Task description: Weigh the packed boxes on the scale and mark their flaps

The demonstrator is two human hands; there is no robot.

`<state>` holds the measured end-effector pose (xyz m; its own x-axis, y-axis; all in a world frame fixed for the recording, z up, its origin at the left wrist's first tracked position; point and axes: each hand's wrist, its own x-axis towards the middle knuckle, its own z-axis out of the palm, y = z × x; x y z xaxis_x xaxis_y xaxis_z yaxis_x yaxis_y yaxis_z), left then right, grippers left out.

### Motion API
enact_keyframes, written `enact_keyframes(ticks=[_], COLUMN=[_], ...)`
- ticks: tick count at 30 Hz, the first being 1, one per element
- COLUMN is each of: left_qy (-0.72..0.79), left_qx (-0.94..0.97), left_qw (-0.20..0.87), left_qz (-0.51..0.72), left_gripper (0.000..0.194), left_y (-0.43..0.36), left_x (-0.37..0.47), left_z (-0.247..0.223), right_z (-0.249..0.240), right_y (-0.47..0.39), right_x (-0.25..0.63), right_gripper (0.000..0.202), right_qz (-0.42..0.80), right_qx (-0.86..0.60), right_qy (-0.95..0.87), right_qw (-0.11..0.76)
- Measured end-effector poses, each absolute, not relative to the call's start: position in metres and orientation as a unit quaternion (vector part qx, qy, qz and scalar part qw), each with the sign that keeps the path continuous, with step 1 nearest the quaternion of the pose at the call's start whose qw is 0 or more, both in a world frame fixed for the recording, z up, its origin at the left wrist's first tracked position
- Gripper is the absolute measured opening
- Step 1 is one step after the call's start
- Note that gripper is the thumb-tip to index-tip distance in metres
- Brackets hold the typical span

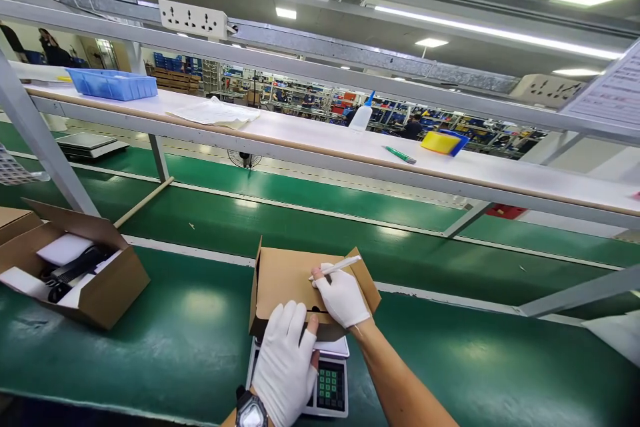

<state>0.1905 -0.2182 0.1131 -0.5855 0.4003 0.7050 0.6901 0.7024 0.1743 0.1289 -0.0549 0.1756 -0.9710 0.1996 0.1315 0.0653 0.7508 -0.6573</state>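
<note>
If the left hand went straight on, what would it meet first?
The left hand would likely meet the cardboard box first: the fingertips overlap its front edge, though depth is unclear.

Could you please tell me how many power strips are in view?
2: one power strip on the metal beam at the upper left, the other at the right, partly behind the printed sheet. More could be hidden in the distant background.

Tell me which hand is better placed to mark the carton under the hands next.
Probably the right hand: it holds the white pen low over the carton. The left hand rests at the carton's near edge, with no pen visible in it.
</note>
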Motion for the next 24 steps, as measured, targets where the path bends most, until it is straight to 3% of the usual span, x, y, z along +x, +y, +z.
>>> enact_keyframes(ticks=[24], left_qy=[-0.858], left_qx=[-0.315], left_qw=[0.337], left_qz=[-0.226], left_gripper=[0.043], left_y=[-0.2175], left_x=[0.192], left_z=[0.1135], right_z=[0.1757], right_y=[-0.0536], right_x=[0.1312], right_gripper=[0.042], right_qz=[0.35], right_qx=[-0.104], right_qy=[-0.921], right_qw=[0.135])
